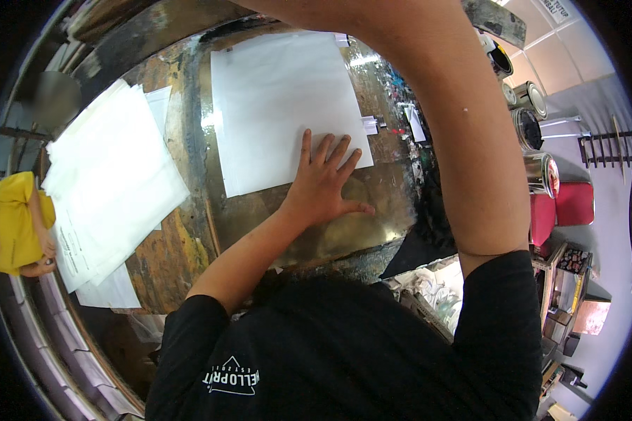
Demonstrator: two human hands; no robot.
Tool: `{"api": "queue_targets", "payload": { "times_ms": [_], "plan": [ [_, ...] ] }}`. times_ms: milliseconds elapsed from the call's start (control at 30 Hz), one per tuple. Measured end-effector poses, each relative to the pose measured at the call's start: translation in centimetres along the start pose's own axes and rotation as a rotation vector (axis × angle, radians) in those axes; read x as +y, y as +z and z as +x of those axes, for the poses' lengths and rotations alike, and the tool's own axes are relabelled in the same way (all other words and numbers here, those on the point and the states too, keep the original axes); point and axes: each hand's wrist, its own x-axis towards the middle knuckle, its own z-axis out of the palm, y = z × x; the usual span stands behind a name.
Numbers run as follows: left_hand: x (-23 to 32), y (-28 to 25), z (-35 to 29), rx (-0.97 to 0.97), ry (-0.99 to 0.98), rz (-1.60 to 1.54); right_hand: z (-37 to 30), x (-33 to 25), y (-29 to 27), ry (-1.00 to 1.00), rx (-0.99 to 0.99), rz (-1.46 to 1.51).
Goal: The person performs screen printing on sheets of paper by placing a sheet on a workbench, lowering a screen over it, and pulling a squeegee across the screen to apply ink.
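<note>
My left hand [323,184] lies flat with its fingers spread. The fingertips rest on the lower edge of a white sheet of paper [281,105], while the thumb points right over the brownish, shiny board [288,223] beneath. Small white paper tabs [369,125] stick out at the sheet's right side. My right forearm [481,154] reaches up and across the top of the head view, and its hand is out of the picture. To the left, a stack of large white sheets [116,186] sits loosely fanned on the worn, paint-stained table [179,270].
Several paint cans [541,174] line the right side, near a red chair [574,203] and a cluttered shelf [565,291]. A person in a yellow shirt [20,221] is at the far left. A bag of crumpled white material [435,288] stands beside my right elbow.
</note>
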Motion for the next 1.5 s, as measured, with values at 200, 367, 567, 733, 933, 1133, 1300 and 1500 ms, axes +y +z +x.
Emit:
{"api": "queue_targets", "payload": {
  "times_ms": [200,367,567,733,933,1133,1300,1500],
  "plan": [
    [-3.1,-8.0,-1.3,0.439,-0.353,-0.219,1.1,0.7,0.7,0.032,-0.124,-0.163],
    [-7.9,-21.2,-8.2,0.919,-0.251,-1.277,-5.0,4.1,7.9,-0.326,0.308,-0.152],
    [-4.8,-14.5,-15.6,0.461,-0.885,-0.745,-11.6,6.1,14.3,-0.185,-0.374,-0.107],
    [-5.9,-9.8,-18.7,0.241,-0.843,0.019,-17.2,6.0,17.7,-0.166,-0.407,-0.081],
    [-7.2,-8.3,-19.3,0.320,-0.759,0.051,-18.9,5.3,21.1,-0.196,-0.245,-0.166],
    [-7.2,-8.3,-19.6,0.288,-0.761,0.039,-9.8,8.3,24.7,-0.177,-0.230,-0.233],
    [-7.3,-9.0,-19.7,0.300,-0.736,0.033,-1.2,13.5,30.5,-0.217,-0.086,-0.277],
    [-7.1,-8.9,-19.6,0.357,-0.691,0.017,5.2,15.9,32.5,-0.240,-0.154,-0.289]
  ]
}}
